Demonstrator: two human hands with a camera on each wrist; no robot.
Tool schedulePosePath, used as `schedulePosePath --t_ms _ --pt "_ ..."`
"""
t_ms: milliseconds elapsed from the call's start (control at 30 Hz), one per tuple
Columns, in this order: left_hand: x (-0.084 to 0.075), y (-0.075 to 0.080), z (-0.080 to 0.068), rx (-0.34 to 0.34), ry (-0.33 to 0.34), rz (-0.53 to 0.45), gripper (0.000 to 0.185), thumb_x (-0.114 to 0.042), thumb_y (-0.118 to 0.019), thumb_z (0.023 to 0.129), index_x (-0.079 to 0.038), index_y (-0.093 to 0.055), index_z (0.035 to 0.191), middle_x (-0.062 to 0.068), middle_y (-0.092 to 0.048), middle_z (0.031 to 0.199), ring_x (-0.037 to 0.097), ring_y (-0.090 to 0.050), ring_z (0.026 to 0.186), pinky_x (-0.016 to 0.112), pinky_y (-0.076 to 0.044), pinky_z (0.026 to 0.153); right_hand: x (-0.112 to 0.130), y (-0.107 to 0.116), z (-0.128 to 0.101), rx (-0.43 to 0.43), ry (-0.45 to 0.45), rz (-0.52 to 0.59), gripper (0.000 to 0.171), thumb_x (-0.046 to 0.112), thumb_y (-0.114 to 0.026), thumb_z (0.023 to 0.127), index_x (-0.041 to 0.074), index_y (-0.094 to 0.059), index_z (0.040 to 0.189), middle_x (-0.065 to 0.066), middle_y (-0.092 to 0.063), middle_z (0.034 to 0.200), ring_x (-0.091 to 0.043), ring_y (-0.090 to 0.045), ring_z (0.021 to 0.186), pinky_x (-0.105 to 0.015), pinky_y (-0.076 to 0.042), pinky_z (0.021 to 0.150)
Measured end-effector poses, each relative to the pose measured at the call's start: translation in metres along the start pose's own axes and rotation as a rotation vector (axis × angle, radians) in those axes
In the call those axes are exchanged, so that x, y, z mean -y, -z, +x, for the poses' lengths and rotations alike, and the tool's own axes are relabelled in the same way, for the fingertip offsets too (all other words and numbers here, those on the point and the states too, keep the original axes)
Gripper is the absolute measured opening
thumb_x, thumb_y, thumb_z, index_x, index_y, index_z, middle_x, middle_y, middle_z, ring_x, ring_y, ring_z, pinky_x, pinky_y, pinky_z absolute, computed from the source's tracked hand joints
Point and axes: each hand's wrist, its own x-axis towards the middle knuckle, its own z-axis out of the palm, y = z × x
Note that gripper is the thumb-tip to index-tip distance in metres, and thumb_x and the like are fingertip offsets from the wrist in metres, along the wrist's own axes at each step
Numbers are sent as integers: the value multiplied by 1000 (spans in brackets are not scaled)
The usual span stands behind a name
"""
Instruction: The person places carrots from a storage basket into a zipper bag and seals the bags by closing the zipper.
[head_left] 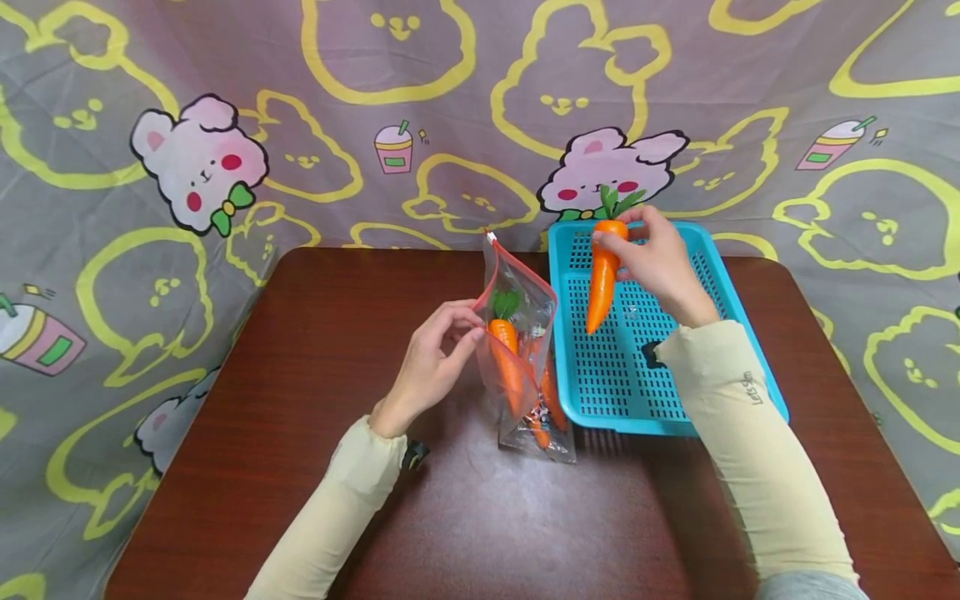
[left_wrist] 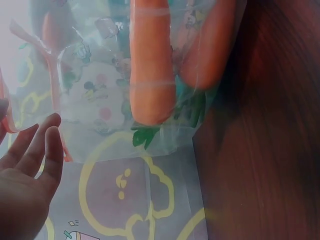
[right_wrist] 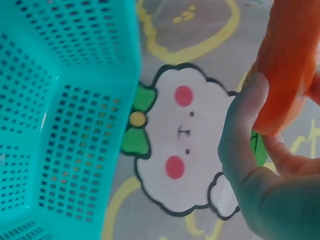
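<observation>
My right hand (head_left: 656, 262) grips one carrot (head_left: 602, 275) above the basket (head_left: 570, 392); my left hand (head_left: 431, 362) pinches the bag (head_left: 525, 308) holding three carrots.

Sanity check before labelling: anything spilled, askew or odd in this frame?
Nothing stands out. The zip bag stands upright on the table with carrots inside, left hand at its opening. The right hand holds a carrot above the blue basket. Nothing spilled.

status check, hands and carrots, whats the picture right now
Right hand grips a carrot by its top, above the blue basket. Left hand holds the zip bag open, carrots inside. Nothing between carrot and bag.
</observation>
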Motion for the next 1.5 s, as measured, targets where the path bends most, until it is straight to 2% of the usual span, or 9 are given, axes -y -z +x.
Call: schedulePosePath --t_ms 300,600,833,1033,1233,1500 --pt "0 -1 0 5 -1 -9 13 -6 -66 90 -4 -61 102 13 -62 118 13 -62 84 29 -53 66 19 -3 -5 -41 23 128 52 47 -62 90 13 -43 126 -12 -47 127 -22 -65 88 -22 -57 70" --pt "-1 -1 0 8 -3 -19 13 -7 -66 91 -3 -62 102 15 -62 117 13 -62 84 29 -53 67 34 -13 -8 -73 85 228 48 39 -65 90 13 -43 124 -4 -45 114 -20 -64 84 -26 -58 71" --pt "-1 -2 1 9 -11 -17 14 -5 -66 90 -3 -61 102 17 -62 116 13 -62 84 30 -53 68 44 -22 -12 -63 147 283 45 33 -67 90 15 -40 121 -4 -46 112 -21 -64 82 -27 -58 69" --pt "-1 -1 2 8 -18 -13 15 -4 -67 89 -4 -61 103 16 -62 116 14 -62 83 30 -54 69 49 -32 -17 -53 169 191 41 35 -67 90 16 -43 118 -5 -49 115 -21 -64 86 -24 -57 70" --pt "-1 -1 1 0 -14 -14 14 -4 -67 89 -3 -61 102 16 -62 116 14 -63 84 29 -54 70 51 -43 -22 -51 190 33 47 41 -67 88 15 -46 120 -8 -54 120 -22 -58 96 -30 -55 73" --pt "-1 -1 -1 -13 2 -30 15 -5 -67 89 -2 -61 103 14 -61 119 17 -66 88 28 -56 73 50 -58 -29 -22 258 -74 46 39 -70 87 13 -50 119 -9 -58 118 -23 -55 93 -35 -50 69"
